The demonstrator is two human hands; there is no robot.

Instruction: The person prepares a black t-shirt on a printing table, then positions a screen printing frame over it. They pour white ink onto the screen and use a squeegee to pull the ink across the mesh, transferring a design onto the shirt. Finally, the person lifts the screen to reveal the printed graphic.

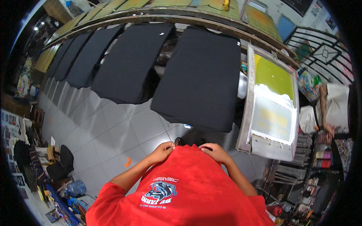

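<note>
My left hand (164, 151) pinches the front edge of the red T-shirt (196, 188) that I wear. On the other side of that edge, my right hand (213, 151) is closed on the same cloth, its fingertips partly hidden. Beyond my hands lies a black shirt (200, 75), spread flat over a board. A second black shirt (132, 62) is stretched out to its left. At the right, a screen-printing frame (249, 98) rests tilted, with yellow-green mesh and thick white ink (269, 96) smeared across it. Along its near end sits a pale, ink-stained flat bar (273, 147).
Several more black shirts (85, 56) recede leftward along a long wooden rail (151, 18). Grey tiles (113, 124) cover the floor. A co-worker's arm (323, 109) shows at the right, near stacked grey frames (292, 165). Lower left are a water jug (76, 187) and clutter.
</note>
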